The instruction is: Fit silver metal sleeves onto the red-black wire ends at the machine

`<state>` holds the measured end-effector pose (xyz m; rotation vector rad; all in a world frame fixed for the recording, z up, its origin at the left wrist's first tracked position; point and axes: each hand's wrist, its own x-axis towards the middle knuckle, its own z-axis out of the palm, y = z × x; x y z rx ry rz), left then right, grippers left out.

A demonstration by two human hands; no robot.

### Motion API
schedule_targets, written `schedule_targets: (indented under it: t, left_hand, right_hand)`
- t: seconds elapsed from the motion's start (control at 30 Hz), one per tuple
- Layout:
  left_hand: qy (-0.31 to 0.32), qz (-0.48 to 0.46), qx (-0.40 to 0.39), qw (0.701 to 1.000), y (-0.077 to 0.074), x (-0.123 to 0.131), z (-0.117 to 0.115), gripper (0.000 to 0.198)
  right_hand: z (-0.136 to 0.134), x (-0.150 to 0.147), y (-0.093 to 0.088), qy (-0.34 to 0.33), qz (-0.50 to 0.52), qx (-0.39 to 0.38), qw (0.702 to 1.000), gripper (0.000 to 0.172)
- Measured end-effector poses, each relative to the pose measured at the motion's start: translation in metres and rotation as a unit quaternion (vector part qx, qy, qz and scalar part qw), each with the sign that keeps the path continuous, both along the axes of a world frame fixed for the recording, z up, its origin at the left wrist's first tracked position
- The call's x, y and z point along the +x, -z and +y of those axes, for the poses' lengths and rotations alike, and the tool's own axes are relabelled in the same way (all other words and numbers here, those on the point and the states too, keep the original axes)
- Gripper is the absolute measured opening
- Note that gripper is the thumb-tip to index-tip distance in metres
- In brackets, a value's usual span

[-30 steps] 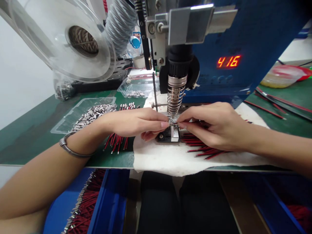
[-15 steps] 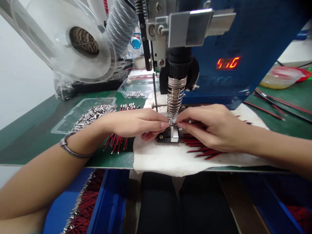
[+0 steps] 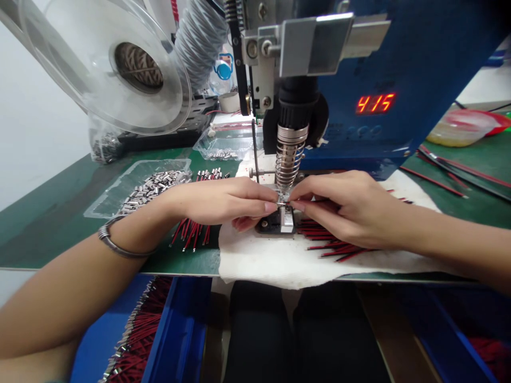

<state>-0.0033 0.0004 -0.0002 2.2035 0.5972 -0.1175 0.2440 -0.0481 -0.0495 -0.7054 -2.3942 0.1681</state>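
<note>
Under the soldering machine's spring-wrapped tip [image 3: 289, 154], my two hands meet at a small metal fixture [image 3: 286, 221]. My left hand [image 3: 223, 201] comes in from the left, finger and thumb closed on a small metal connector [image 3: 282, 204]. From the right, my right hand [image 3: 351, 210] pinches what looks like a red-and-black wire against the connector; most of it is hidden by the fingers. Loose red-and-black wires [image 3: 333, 246] lie on a white cloth [image 3: 263, 263] below my right hand. Wires with metal ends [image 3: 194, 234] lie partly under my left wrist.
A clear tray of metal connectors [image 3: 149, 191] stands at left, another clear tray [image 3: 219, 146] behind. The blue machine body [image 3: 359, 64] has a lit red display. A clear fume hood [image 3: 80, 74] hangs upper left. Blue bins [image 3: 179, 319] sit below the table edge.
Both hands hold almost the same position at the fixture. The display digits have changed, and the view has shifted very slightly.
</note>
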Motion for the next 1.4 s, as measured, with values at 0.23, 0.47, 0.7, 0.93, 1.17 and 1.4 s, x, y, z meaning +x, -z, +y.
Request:
schedule_targets:
  t: [0.23,0.47,0.7,0.93,1.17,1.4]
  left_hand:
    - [-0.002,-0.002,-0.004,1.000,0.000,0.001,-0.001,0.039]
    - [-0.003,0.002,-0.004,1.000,0.001,0.000,0.001,0.040]
    - [-0.002,0.000,0.000,1.000,0.003,-0.001,0.002,0.041]
    - [-0.002,0.004,0.017,1.000,0.000,0.001,-0.001,0.043]
    - [-0.014,0.067,0.112,0.991,-0.006,0.001,-0.002,0.050]
    - [-0.028,0.115,0.240,0.964,-0.007,-0.003,0.000,0.059]
  right_hand:
    - [-0.001,0.000,-0.001,0.010,-0.004,-0.001,1.000,0.018]
    - [0.000,0.001,0.000,0.003,-0.015,0.012,1.000,0.021]
    - [0.001,0.003,0.001,-0.010,-0.027,0.031,0.999,0.018]
    - [0.001,0.002,-0.001,0.001,-0.032,0.023,0.999,0.019]
    - [0.001,0.003,-0.002,0.010,-0.039,0.018,0.999,0.021]
    - [0.001,0.002,-0.001,0.001,-0.034,0.025,0.999,0.020]
